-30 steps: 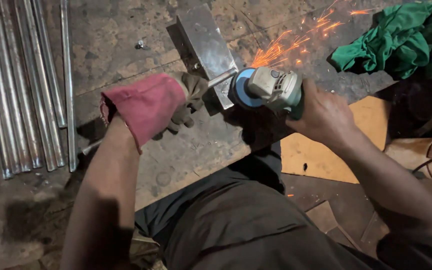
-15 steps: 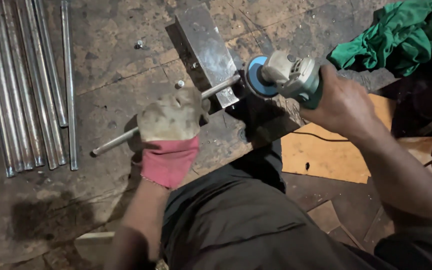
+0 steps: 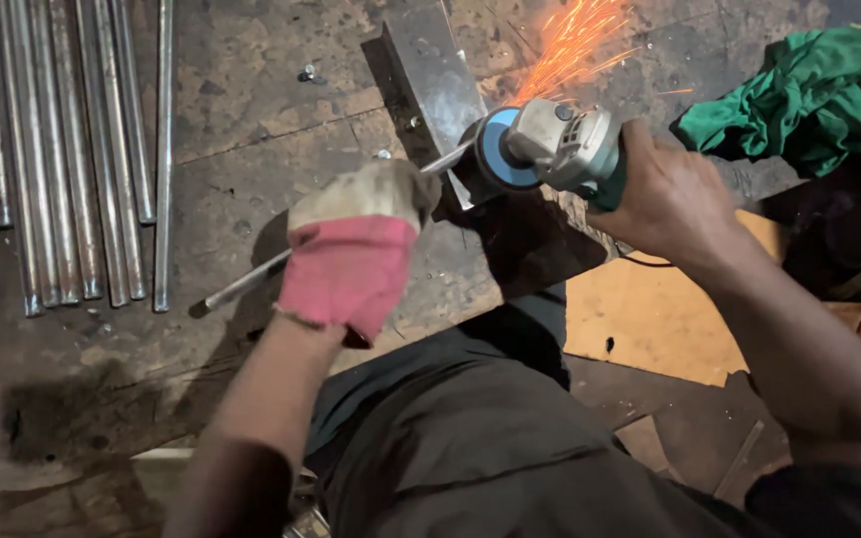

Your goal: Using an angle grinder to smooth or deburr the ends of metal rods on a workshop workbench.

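Note:
My left hand (image 3: pixel 356 244), in a worn glove with a pink cuff, grips a thin metal rod (image 3: pixel 241 284) that runs from lower left up to the grinder. My right hand (image 3: pixel 665 194), bare, holds a grey and teal angle grinder (image 3: pixel 560 144) with a blue disc (image 3: pixel 495 149). The disc meets the rod's far end against a slanted steel block (image 3: pixel 435 70). Orange sparks (image 3: pixel 575 40) fly up and to the right.
Several long metal rods (image 3: pixel 62 149) lie side by side at the left on the scarred workbench (image 3: pixel 251 110). A green cloth (image 3: pixel 819 95) sits at the right. A small nut (image 3: pixel 308 72) lies near the block. My dark trousers (image 3: pixel 470 448) fill the bottom, beside an orange board (image 3: pixel 650 319).
One second ago the gloved hand was at the block with sparks flying. It then took the rod, and now the disc grinds the rod's end with sparks rising again.

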